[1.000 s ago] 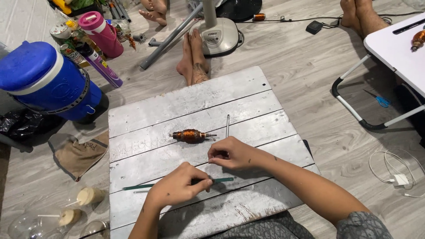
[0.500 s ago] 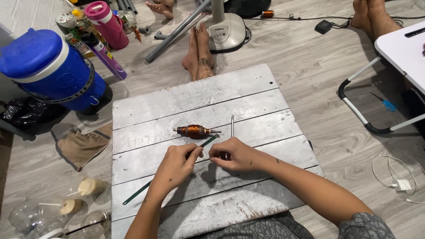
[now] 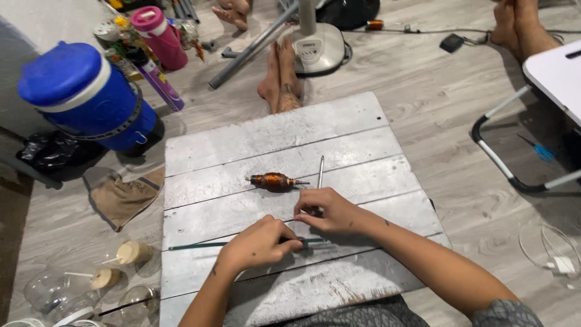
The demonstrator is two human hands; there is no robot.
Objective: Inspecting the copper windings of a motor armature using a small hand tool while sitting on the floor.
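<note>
Left hand [image 3: 257, 245] pinches thin green rod [image 3: 200, 245] flat on plank surface [image 3: 272, 136], right hand [image 3: 330, 211] closed on its other end; a slip could knock copper-wound rotor [image 3: 273, 181] rolling

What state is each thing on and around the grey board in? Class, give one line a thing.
Left hand: closed on the thin green strip, which lies flat on the wooden board.
Right hand: fingers pinched at the board, by the strip's end.
Copper-wound rotor: lying on its side, untouched.
Metal rod: lying flat, free.
Blue jug: upright, lid on.
Pink bottle: upright, capped.
</note>
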